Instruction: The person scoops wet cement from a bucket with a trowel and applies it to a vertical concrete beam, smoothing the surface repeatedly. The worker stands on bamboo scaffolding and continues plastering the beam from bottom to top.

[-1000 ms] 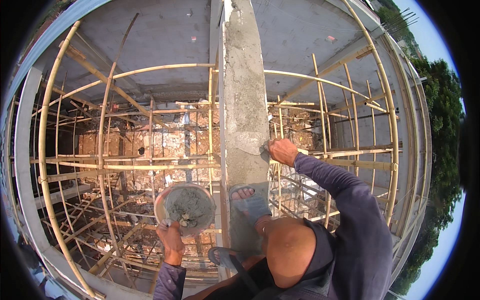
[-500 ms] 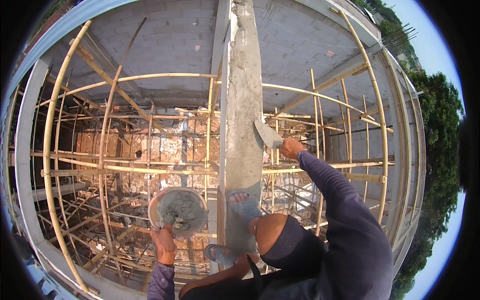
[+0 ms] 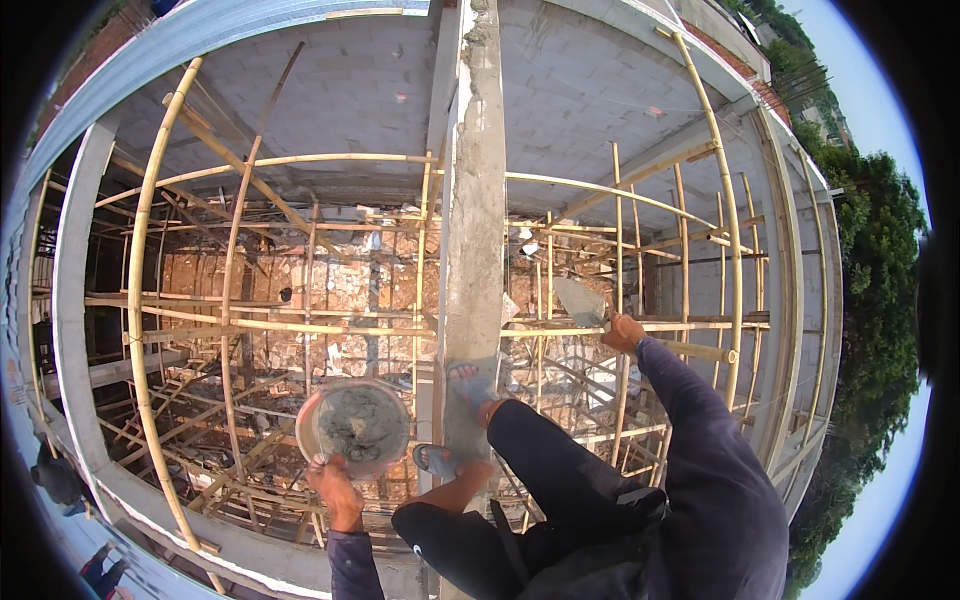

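My left hand (image 3: 337, 492) is closed on the near rim of a round bucket (image 3: 304, 428), which hangs to the left of a narrow concrete beam (image 3: 474, 210). Wet grey mortar (image 3: 358, 422) lies inside the bucket. On the other side of the beam, my right hand (image 3: 625, 333) grips a trowel (image 3: 580, 302) by its handle. The trowel's broad grey blade points up and left, out over the drop and apart from the beam. A damp-looking grey coat covers the beam's top, with rougher patches at its far end.
My sandalled feet (image 3: 465, 378) rest on the beam's near part. Bamboo scaffolding (image 3: 235, 240) stands on both sides, with rubble-strewn ground (image 3: 340, 285) far below. Grey block walls (image 3: 600, 100) rise beyond. A person (image 3: 60, 480) is at the lower left edge.
My right hand has swung the trowel off the beam's right edge, out to the right and slightly nearer. The left hand still holds the bucket. My knees have shifted, and the view has moved a little.
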The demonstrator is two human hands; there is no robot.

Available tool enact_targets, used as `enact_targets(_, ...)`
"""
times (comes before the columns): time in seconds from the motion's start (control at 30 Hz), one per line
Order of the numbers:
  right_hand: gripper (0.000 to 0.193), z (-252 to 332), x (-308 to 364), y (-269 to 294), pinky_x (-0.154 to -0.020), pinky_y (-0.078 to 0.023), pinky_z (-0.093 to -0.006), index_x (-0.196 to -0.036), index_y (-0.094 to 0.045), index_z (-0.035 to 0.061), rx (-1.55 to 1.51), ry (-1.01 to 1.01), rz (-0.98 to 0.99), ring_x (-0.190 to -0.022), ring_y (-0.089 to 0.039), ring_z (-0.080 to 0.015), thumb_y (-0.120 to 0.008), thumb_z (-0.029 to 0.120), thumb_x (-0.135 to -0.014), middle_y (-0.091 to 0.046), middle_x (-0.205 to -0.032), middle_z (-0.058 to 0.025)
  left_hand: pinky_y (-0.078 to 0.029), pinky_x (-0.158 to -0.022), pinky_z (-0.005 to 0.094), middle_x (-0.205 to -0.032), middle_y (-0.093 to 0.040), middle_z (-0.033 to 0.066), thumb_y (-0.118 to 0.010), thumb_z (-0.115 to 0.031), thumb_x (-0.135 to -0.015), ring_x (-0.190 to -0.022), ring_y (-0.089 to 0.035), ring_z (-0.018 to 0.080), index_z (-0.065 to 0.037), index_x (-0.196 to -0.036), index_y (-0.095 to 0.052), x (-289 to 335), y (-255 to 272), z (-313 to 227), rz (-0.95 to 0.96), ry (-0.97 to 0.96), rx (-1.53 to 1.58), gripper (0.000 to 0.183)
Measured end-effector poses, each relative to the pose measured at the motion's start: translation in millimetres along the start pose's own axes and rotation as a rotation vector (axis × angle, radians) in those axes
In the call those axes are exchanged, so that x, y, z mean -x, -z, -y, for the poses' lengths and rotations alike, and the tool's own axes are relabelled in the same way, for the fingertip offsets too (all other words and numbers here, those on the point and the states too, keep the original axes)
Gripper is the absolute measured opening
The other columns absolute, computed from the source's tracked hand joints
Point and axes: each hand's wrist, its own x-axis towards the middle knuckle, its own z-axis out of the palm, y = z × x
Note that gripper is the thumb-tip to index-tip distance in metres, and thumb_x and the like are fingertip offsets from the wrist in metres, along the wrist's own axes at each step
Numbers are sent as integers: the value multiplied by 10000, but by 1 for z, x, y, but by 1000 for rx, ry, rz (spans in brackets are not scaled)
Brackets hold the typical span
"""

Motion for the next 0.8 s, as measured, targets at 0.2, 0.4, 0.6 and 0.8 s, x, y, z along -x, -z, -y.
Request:
enact_targets(0.2, 513, -43, 76, 56, -965, -504, -461, -1201, -589, -38, 19, -135, -63, -1111, -637, -400, -599, 275, -793, -658, -1153, -278, -358, -512, 275, -705, -567, 6, -571, -3, -756, -549, -470, 99, -31, -764, -604, 61, 1, -74, 4, 54, 3, 45)
enact_targets(0.4, 453, -60, 141, 117, -985, -508, -433, -1153, -629, -27, 45, -270, -72, -1157, -624, -371, -598, 274, -817, -655, -1205, -232, -345, -524, 275, -669, -528, -10, -574, -5, -733, -549, -453, 99, -39, -738, -576, 110, 5, -121, -35, 40, 38, 35)
enact_targets(0.6, 494, -87, 194, 176, -957, -512, -449, -1122, -657, -30, -59, -323, -79, -1121, -638, -384, -677, 316, -769, -671, -1159, -244, -335, -474, 279, -628, -508, 3, -575, -22, -759, -491, -446, 107, -38, -749, -566, 149, 1, -168, 8, 9, -15, 21)
enact_targets(0.8, 485, -124, 208, 225, -945, -511, -455, -1102, -685, -15, -155, -384, -62, -1121, -640, -383, -686, 348, -781, -672, -1172, -243, -346, -452, 274, -637, -514, 20, -584, -58, -794, -460, -447, 121, -24, -834, -584, 173, -4, -198, -110, 52, 19, 52)
